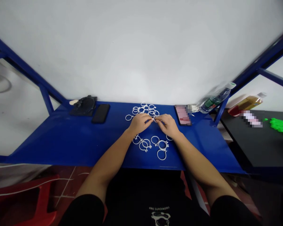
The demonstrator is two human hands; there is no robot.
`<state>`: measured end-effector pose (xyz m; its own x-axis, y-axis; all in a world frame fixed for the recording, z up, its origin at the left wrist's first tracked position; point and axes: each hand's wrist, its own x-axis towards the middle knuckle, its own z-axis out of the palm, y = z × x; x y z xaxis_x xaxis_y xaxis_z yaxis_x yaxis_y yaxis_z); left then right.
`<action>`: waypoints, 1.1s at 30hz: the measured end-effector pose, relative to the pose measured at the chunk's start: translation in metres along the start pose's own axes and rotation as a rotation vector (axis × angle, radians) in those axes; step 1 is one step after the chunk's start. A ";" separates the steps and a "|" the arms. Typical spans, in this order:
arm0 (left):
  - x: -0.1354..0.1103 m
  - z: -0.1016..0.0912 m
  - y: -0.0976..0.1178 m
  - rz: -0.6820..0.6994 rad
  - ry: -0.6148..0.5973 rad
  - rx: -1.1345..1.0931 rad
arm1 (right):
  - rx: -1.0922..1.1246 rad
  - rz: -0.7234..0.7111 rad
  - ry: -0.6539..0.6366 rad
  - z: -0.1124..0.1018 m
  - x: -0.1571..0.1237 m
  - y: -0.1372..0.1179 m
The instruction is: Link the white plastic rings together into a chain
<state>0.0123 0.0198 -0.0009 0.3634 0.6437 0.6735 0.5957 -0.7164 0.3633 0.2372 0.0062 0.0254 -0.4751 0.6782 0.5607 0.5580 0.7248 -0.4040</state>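
Note:
My left hand [140,122] and my right hand [166,124] meet over the middle of the blue table [85,141]. Fingertips of both pinch a small white plastic ring [154,119], mostly covered by the fingers. Just beyond them lies a loose group of white plastic rings [141,110], some overlapping. One single ring [129,117] rests left of my left hand. Nearer my body, between the forearms, more white rings with small clip-like ends [144,144] are scattered, and another ring [161,154] lies closest to the front edge.
A black phone [101,113] and a dark crumpled item [85,105] lie at left. On the right are a phone with a lit screen [183,115], a white cable [193,108] and a leaning plastic bottle [216,99]. A black side table [256,144] holds green pieces [281,125].

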 end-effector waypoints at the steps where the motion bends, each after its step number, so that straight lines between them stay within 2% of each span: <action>1: 0.001 -0.002 -0.002 -0.022 0.038 0.006 | -0.026 0.000 0.024 -0.006 0.001 0.002; 4: 0.003 -0.007 -0.010 -0.098 0.150 0.032 | -0.029 0.067 0.072 -0.028 0.002 0.011; 7: 0.003 -0.009 -0.015 -0.157 0.182 0.039 | -0.043 0.196 -0.003 -0.048 0.002 0.021; 11: 0.000 -0.006 -0.013 -0.168 0.055 0.006 | -0.143 0.372 -0.257 -0.064 -0.003 0.036; 15: -0.002 -0.005 -0.007 -0.165 -0.129 -0.006 | -0.311 0.525 -0.475 -0.063 -0.009 0.048; 18: -0.003 -0.004 -0.003 -0.165 -0.237 -0.007 | -0.291 0.521 -0.503 -0.053 -0.009 0.048; 22: -0.005 0.001 0.000 -0.147 -0.339 -0.024 | -0.172 0.391 -0.329 -0.050 -0.005 0.044; 24: -0.005 0.002 0.002 -0.160 -0.378 -0.040 | -0.164 0.391 -0.301 -0.055 -0.005 0.044; 26: -0.005 0.002 0.003 -0.179 -0.415 -0.051 | -0.179 0.432 -0.349 -0.062 -0.007 0.046; 29: -0.005 0.001 0.004 -0.194 -0.443 -0.049 | -0.172 0.513 -0.511 -0.069 -0.012 0.048; 33: -0.008 0.005 -0.001 -0.160 -0.400 -0.052 | -0.092 0.547 -0.665 -0.064 -0.016 0.045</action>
<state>0.0125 0.0168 -0.0095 0.5248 0.7939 0.3071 0.6339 -0.6052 0.4815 0.3132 0.0205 0.0447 -0.4070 0.8797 -0.2458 0.8637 0.2830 -0.4171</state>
